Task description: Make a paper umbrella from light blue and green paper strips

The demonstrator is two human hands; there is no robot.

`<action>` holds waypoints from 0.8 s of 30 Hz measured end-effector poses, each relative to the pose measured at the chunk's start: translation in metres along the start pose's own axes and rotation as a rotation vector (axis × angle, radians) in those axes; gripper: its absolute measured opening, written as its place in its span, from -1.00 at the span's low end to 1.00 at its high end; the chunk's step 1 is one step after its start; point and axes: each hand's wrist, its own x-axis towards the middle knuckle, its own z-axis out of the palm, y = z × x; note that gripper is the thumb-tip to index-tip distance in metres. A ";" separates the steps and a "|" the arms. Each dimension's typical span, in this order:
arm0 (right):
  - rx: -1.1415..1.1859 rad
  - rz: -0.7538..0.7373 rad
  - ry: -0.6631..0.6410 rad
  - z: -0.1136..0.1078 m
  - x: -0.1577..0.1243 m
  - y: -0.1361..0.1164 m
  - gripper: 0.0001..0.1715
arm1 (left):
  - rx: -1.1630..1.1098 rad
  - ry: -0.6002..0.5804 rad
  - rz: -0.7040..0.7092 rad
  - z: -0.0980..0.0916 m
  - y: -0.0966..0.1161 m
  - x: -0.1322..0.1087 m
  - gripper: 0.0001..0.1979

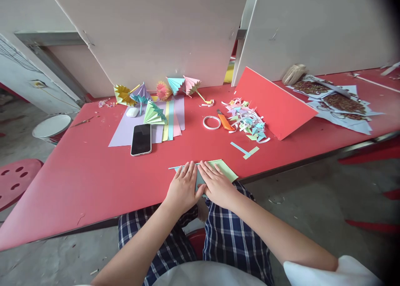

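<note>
My left hand and my right hand lie side by side, fingers stretched flat, on a light green sheet of paper at the near edge of the red table. Both press the paper down; most of the sheet is hidden under them. A blue-grey layer shows between the hands. A blue and a green paper strip lie just beyond the right hand.
A phone lies on pastel sheets with several folded paper umbrellas behind. A tape ring, an orange cutter and paper scraps sit mid-table. A red board leans right; a pink stool stands left.
</note>
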 end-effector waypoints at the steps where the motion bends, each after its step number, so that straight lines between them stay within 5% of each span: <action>1: 0.004 -0.003 -0.015 -0.001 -0.001 0.000 -0.33 | -0.001 -0.005 -0.001 -0.001 0.001 -0.001 -0.38; 15: 0.083 -0.054 -0.123 -0.012 0.000 0.009 -0.35 | 0.013 0.010 -0.026 -0.002 0.007 -0.002 -0.36; 24: 0.000 0.074 0.171 -0.017 0.034 0.035 -0.71 | 0.018 0.004 -0.035 -0.003 0.008 -0.001 -0.33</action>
